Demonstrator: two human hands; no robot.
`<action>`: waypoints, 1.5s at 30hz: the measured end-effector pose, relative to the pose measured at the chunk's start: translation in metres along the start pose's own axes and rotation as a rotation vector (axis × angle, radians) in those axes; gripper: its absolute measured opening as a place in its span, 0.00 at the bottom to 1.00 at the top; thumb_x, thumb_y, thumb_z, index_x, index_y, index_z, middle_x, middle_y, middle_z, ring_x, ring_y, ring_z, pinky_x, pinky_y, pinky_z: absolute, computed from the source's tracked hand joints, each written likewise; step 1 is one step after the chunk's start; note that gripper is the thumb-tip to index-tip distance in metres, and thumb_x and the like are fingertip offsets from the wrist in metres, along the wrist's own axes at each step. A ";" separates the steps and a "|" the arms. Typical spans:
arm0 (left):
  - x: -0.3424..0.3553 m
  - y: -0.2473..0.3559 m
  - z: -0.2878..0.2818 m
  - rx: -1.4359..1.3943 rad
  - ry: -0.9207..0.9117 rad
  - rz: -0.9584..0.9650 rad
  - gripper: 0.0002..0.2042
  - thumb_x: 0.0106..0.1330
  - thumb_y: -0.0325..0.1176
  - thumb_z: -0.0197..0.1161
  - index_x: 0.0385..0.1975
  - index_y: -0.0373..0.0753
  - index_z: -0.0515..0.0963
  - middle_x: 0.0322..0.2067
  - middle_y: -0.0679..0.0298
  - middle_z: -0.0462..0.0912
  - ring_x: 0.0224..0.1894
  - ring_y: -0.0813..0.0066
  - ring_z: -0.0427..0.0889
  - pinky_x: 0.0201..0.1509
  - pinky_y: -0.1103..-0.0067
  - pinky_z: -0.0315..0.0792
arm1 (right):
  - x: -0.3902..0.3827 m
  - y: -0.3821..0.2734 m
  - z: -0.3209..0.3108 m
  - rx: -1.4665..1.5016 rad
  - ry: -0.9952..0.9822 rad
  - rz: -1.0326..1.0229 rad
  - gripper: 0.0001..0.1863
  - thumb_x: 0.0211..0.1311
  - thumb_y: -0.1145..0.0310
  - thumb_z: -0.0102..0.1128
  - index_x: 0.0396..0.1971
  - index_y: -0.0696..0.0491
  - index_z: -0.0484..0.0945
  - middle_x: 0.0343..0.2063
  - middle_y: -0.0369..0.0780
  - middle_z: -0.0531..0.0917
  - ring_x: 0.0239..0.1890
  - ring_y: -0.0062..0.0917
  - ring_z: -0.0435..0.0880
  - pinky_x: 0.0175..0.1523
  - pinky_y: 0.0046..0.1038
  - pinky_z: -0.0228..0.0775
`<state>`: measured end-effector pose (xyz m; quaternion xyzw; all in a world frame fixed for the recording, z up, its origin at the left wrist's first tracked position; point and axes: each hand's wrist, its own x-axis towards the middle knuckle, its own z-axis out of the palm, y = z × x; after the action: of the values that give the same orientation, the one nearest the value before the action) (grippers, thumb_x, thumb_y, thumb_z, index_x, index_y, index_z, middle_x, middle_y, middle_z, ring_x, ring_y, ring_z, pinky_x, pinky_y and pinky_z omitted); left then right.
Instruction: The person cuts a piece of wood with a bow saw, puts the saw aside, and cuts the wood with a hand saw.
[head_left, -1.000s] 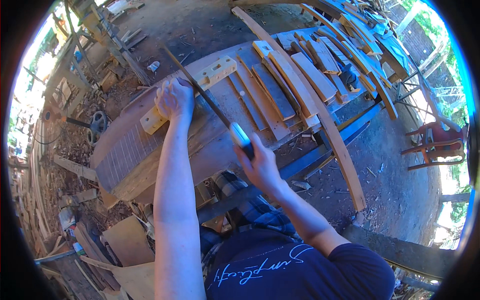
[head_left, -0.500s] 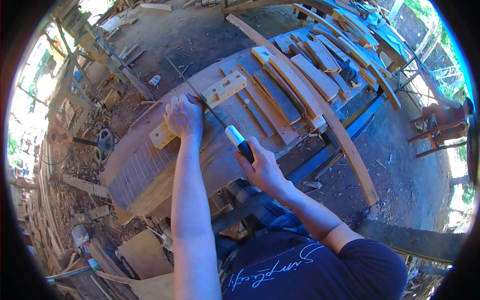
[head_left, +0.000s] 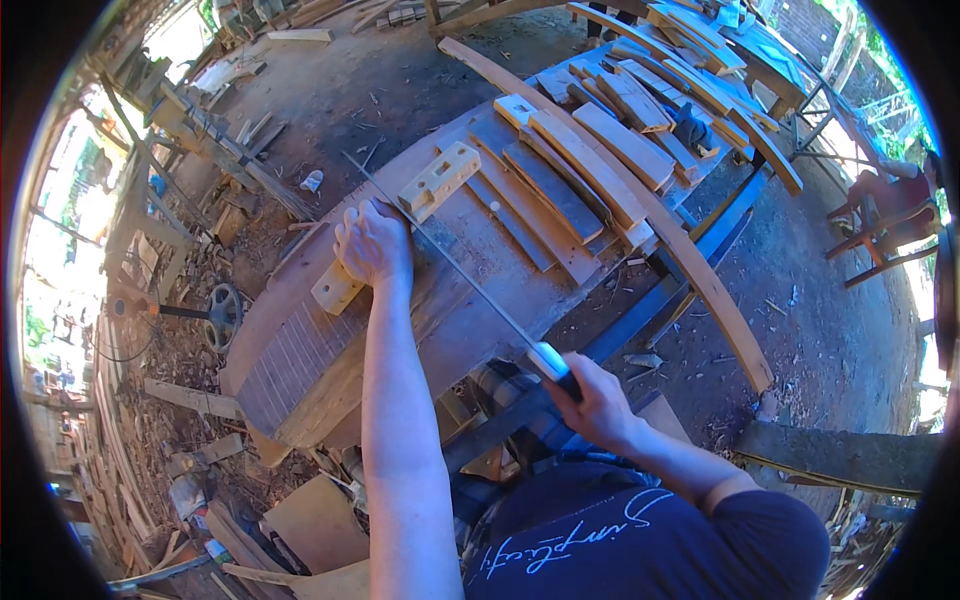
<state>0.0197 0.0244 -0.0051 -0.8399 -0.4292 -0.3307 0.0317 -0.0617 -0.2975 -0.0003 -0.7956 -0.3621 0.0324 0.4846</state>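
Note:
My left hand (head_left: 372,245) is closed over a pale wooden block (head_left: 440,180) with holes and slots cut in it, pressing it to the workbench. The block's near end (head_left: 337,288) shows past my wrist. My right hand (head_left: 597,400) grips the white-and-black handle of a hand saw (head_left: 480,292). Its thin blade, seen nearly edge-on, crosses the block just right of my left fingers, with its tip beyond the far side. Whether the teeth are inside a cut cannot be made out.
Several planks (head_left: 570,195) lie on the bench (head_left: 300,350) to the right, with a long curved board (head_left: 690,260) across them. More boards are stacked at the far right. A seated person (head_left: 890,190) is at the right edge. A wheel (head_left: 223,318) and wood scraps lie left.
My right hand has drawn the saw back toward my body and to the right, so more blade shows on the near side. My left hand stays on the block.

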 end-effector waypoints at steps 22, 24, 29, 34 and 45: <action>0.000 0.006 -0.013 0.041 -0.019 0.137 0.15 0.64 0.40 0.50 0.22 0.40 0.79 0.30 0.57 0.81 0.38 0.56 0.79 0.41 0.63 0.71 | 0.091 -0.017 0.036 0.218 0.049 0.126 0.12 0.64 0.67 0.59 0.36 0.56 0.66 0.24 0.50 0.74 0.29 0.49 0.76 0.32 0.38 0.68; 0.001 0.006 -0.014 0.019 -0.066 0.151 0.15 0.64 0.40 0.50 0.22 0.40 0.79 0.30 0.58 0.81 0.39 0.56 0.79 0.41 0.63 0.71 | 0.075 0.004 0.043 0.105 0.064 -0.092 0.14 0.63 0.65 0.59 0.37 0.56 0.64 0.27 0.51 0.75 0.31 0.52 0.76 0.32 0.45 0.67; -0.001 0.003 -0.010 0.016 -0.049 0.145 0.14 0.63 0.40 0.50 0.22 0.40 0.79 0.30 0.59 0.81 0.39 0.55 0.79 0.42 0.63 0.71 | 0.056 -0.006 0.020 0.121 0.011 -0.027 0.13 0.62 0.66 0.59 0.37 0.55 0.64 0.29 0.50 0.76 0.30 0.50 0.77 0.32 0.44 0.68; -0.003 0.006 -0.013 0.003 -0.043 0.174 0.14 0.63 0.39 0.51 0.22 0.40 0.79 0.31 0.58 0.82 0.38 0.55 0.80 0.41 0.62 0.71 | 0.113 -0.003 0.057 0.145 0.111 -0.048 0.12 0.62 0.68 0.59 0.34 0.56 0.65 0.26 0.51 0.73 0.30 0.52 0.74 0.32 0.43 0.66; -0.008 0.016 -0.015 0.040 0.008 0.102 0.16 0.64 0.40 0.49 0.23 0.38 0.80 0.31 0.56 0.82 0.37 0.55 0.80 0.41 0.61 0.72 | 0.133 -0.020 0.052 0.250 0.043 0.119 0.13 0.63 0.66 0.57 0.36 0.56 0.64 0.29 0.54 0.76 0.35 0.54 0.75 0.36 0.47 0.66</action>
<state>0.0204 0.0040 0.0057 -0.8584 -0.3924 -0.3234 0.0670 0.0045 -0.1724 0.0284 -0.7496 -0.2969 0.0888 0.5849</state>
